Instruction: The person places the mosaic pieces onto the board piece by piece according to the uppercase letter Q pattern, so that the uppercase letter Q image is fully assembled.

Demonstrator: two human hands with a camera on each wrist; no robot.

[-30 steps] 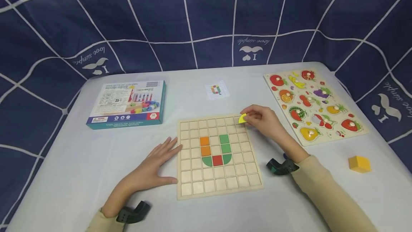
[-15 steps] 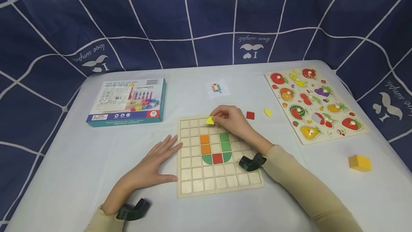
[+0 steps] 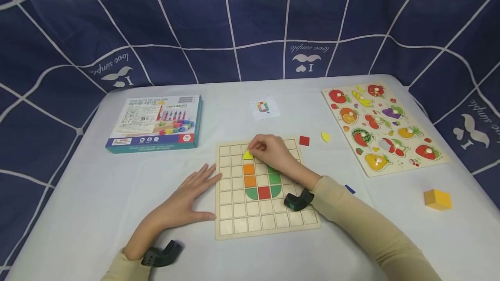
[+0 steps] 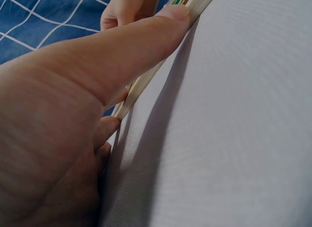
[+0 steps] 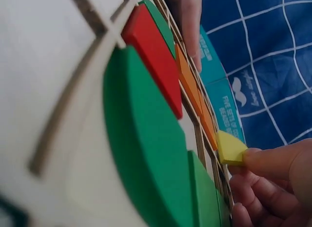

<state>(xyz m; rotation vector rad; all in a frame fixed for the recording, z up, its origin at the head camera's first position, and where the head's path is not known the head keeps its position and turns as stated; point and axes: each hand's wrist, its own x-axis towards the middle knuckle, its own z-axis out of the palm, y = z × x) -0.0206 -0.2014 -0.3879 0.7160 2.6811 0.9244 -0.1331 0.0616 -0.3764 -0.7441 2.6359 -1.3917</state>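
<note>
- Right hand pinches a yellow piece at the board, just beyond the orange squares.
- Left hand, fingers spread, touches the board's left edge.
- Red tile lies beside the board.

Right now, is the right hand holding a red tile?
No, the right hand pinches a yellow tile, as the right wrist view shows.

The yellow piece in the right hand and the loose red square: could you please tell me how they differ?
The yellow piece has a curved edge; the red square is straight-edged. The right hand pinches the yellow piece; the red square lies on the table. Both are flat.
</note>
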